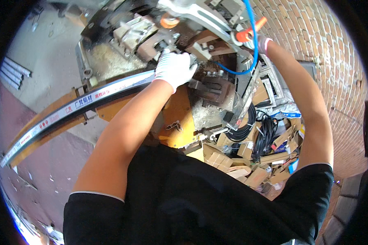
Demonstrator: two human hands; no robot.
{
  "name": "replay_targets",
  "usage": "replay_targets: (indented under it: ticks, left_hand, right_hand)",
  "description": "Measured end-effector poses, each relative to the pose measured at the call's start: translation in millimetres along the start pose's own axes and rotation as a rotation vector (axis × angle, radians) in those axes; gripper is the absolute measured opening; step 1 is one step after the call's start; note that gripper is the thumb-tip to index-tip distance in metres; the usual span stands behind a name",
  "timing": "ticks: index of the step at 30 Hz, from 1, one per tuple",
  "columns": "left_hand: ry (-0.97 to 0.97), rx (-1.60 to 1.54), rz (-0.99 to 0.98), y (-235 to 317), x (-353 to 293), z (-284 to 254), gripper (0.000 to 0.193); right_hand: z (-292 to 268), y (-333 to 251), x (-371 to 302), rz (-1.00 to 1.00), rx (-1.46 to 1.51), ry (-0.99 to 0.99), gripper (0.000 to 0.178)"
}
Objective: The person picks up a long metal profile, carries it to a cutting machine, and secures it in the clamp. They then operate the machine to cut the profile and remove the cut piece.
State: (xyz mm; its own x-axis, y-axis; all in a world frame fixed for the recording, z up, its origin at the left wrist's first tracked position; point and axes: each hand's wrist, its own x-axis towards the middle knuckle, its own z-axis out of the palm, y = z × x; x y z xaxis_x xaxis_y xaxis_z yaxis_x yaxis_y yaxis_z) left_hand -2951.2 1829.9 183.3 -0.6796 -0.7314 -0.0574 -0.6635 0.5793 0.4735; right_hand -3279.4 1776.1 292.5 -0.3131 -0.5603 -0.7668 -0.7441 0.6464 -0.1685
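My left hand (173, 70), in a white glove with grey stripes, is closed over the near end of a long profile bar (92, 97). The bar carries a printed white-and-blue film and runs off to the lower left; its end is hidden under the glove. Beside my fingertips sits a metal clamp block (151, 45) on the machine bed. At the upper right my right hand (261, 43), also gloved, reaches to the end of the machine's grey arm (202, 15), next to an orange handle (251, 32). Its fingers are hidden there.
A blue air hose (255, 45) loops past my right hand. A second clamp (214, 90) stands right of my left hand. Cardboard scraps (221, 159) and black cable coils (265, 134) lie below the machine, near a brick wall (315, 36). Metal bars (14, 72) lie on the left floor.
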Motion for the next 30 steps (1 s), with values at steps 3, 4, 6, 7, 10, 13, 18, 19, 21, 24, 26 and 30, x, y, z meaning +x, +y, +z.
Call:
replay_targets:
  ticks: [3,4,6,7,10,13,18,19,21,24,26,30]
  left_hand:
    - [-0.060,0.002,-0.019,6,-1,-8,0.052]
    - [-0.052,-0.002,-0.026,8,-2,-9,0.053]
    - [-0.069,0.062,-0.024,11,-1,-11,0.054]
    - [-0.048,0.052,-0.028,13,-1,-11,0.054]
    - [-0.042,0.104,-0.039,17,1,-12,0.054]
    - [-0.072,0.122,-0.041,22,6,-15,0.055]
    - [-0.227,0.244,-0.139,35,14,-18,0.067]
    - [-0.180,0.250,-0.152,36,13,-18,0.068]
    - [-0.168,0.258,-0.197,38,11,-15,0.072]
    - [-0.081,0.308,-0.124,39,9,-10,0.065]
    - [-0.058,0.299,-0.091,38,9,-8,0.063]
    - [-0.022,0.271,-0.056,39,8,-5,0.059]
  right_hand:
    - [8,-5,0,-0.090,0.162,0.055,0.042]
    - [10,-6,-1,-0.125,0.150,0.171,0.041]
    - [11,-2,-5,-0.191,0.194,0.303,0.048]
    - [10,4,-8,-0.192,0.307,0.306,0.046]
    - [16,41,-23,-0.196,0.582,0.395,0.035]
    - [46,105,-53,-0.328,0.709,0.450,0.041]
    - [131,219,-93,-0.073,0.850,0.758,0.042]
    - [152,239,-98,0.010,1.050,0.800,0.040]
    - [194,274,-101,0.134,1.267,0.871,0.033]
    - [254,308,-101,0.186,1.358,0.900,0.030]
    - [279,320,-95,0.191,1.347,0.908,0.033]
    - [297,324,-84,0.058,1.271,0.947,0.036]
